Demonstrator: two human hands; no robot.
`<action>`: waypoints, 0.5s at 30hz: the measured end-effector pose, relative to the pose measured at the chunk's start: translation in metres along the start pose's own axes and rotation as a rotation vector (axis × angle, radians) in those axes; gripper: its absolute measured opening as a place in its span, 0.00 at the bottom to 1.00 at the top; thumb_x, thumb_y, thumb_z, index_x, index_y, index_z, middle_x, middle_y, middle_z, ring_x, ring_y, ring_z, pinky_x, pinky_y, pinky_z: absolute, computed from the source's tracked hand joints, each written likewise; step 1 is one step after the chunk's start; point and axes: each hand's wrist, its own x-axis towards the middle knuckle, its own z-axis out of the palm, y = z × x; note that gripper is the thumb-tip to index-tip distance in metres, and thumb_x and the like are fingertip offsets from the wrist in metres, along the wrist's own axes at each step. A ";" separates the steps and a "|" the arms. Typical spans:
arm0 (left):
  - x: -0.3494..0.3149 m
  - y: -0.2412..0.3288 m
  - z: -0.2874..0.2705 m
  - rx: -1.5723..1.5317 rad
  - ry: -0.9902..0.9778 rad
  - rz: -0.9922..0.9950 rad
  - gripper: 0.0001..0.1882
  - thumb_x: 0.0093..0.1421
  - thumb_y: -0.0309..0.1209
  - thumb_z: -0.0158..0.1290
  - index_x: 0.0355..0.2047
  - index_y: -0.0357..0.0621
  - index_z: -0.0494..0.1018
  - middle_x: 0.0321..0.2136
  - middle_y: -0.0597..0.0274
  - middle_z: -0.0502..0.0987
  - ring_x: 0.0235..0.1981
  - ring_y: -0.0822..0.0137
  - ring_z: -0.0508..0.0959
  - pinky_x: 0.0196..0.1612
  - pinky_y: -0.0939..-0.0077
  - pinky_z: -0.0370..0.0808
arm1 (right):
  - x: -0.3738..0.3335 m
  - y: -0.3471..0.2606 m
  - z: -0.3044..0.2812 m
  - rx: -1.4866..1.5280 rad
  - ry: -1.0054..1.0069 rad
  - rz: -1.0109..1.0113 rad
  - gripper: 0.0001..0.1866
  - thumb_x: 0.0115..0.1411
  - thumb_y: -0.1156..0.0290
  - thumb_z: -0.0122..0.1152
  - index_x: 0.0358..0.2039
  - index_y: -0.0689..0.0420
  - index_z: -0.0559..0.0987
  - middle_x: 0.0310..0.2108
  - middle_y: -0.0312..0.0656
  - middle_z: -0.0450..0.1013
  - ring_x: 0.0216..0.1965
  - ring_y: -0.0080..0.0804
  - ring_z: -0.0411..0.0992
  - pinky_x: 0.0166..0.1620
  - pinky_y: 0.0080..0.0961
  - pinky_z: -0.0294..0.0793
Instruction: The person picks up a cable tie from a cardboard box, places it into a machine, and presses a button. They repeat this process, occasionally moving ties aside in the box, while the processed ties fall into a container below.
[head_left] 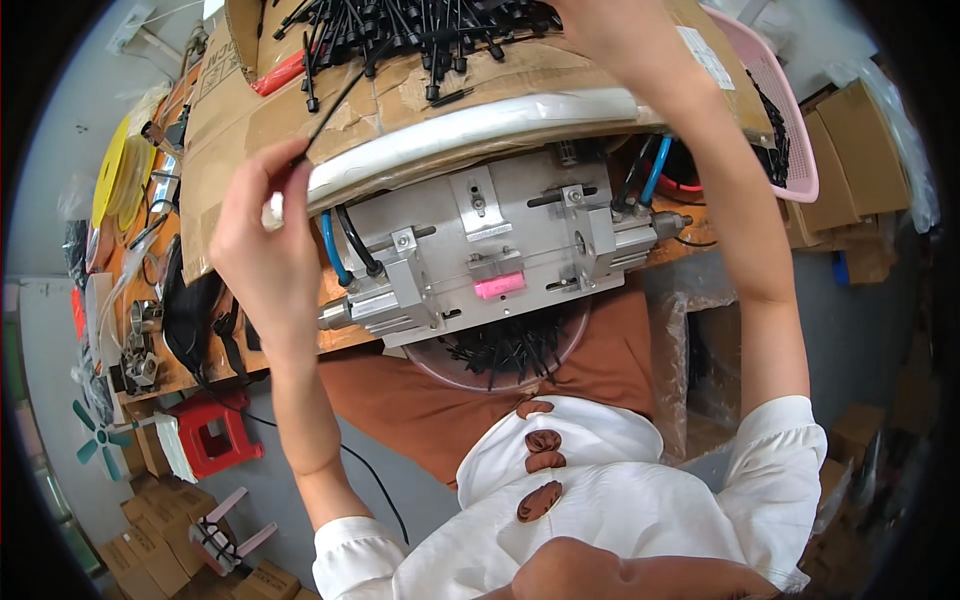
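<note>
My left hand (268,225) is raised at the front left of the cardboard, its thumb and fingers pinching one end of a thin black rod (345,98). The rod slants up toward a pile of black capped rods (390,28). A small white thing shows at the fingers. My right hand (605,30) reaches to the top edge beside the pile, its fingers mostly cut off. Between my forearms sits a metal fixture (520,225) with a cylinder at each side and a pink block (499,286) at its front middle.
A white padded roll (470,125) lines the cardboard's front edge (215,190). Blue and black hoses run to the fixture. A bowl of black pieces (505,350) rests below it, above my lap. At right stands a pink basket (805,150); a red stool (215,435) is at left.
</note>
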 end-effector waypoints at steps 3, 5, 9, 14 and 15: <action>-0.039 0.025 0.009 0.017 -0.024 0.135 0.25 0.49 0.15 0.59 0.49 0.40 0.73 0.30 0.59 0.75 0.29 0.68 0.74 0.35 0.74 0.73 | 0.017 0.006 -0.039 0.544 -0.382 0.577 0.10 0.60 0.76 0.52 0.41 0.65 0.76 0.24 0.41 0.74 0.24 0.25 0.70 0.29 0.18 0.70; -0.082 0.036 0.014 -0.012 -0.138 0.168 0.35 0.44 0.12 0.59 0.56 0.39 0.69 0.30 0.59 0.72 0.31 0.67 0.70 0.35 0.72 0.71 | 0.007 0.014 -0.037 0.855 -0.312 0.641 0.11 0.62 0.74 0.52 0.42 0.64 0.75 0.25 0.39 0.73 0.25 0.22 0.70 0.29 0.16 0.70; -0.154 0.060 0.031 0.005 -0.344 0.126 0.39 0.44 0.12 0.59 0.59 0.33 0.62 0.34 0.56 0.70 0.35 0.60 0.69 0.39 0.68 0.68 | -0.017 0.007 -0.039 1.409 -0.070 0.735 0.14 0.65 0.67 0.53 0.45 0.64 0.74 0.29 0.37 0.74 0.28 0.18 0.71 0.29 0.09 0.69; -0.171 0.071 0.052 0.089 -0.452 0.071 0.39 0.46 0.19 0.60 0.60 0.32 0.60 0.34 0.57 0.69 0.35 0.58 0.68 0.40 0.66 0.66 | -0.043 -0.016 -0.064 1.596 0.162 0.669 0.14 0.65 0.67 0.54 0.44 0.66 0.73 0.30 0.40 0.74 0.28 0.19 0.72 0.28 0.09 0.71; -0.174 0.071 0.053 0.108 -0.504 0.063 0.39 0.47 0.19 0.59 0.60 0.32 0.59 0.33 0.56 0.68 0.35 0.57 0.68 0.40 0.65 0.66 | -0.049 -0.019 -0.067 1.530 0.203 0.591 0.14 0.65 0.68 0.54 0.45 0.66 0.73 0.31 0.40 0.74 0.28 0.20 0.72 0.27 0.10 0.71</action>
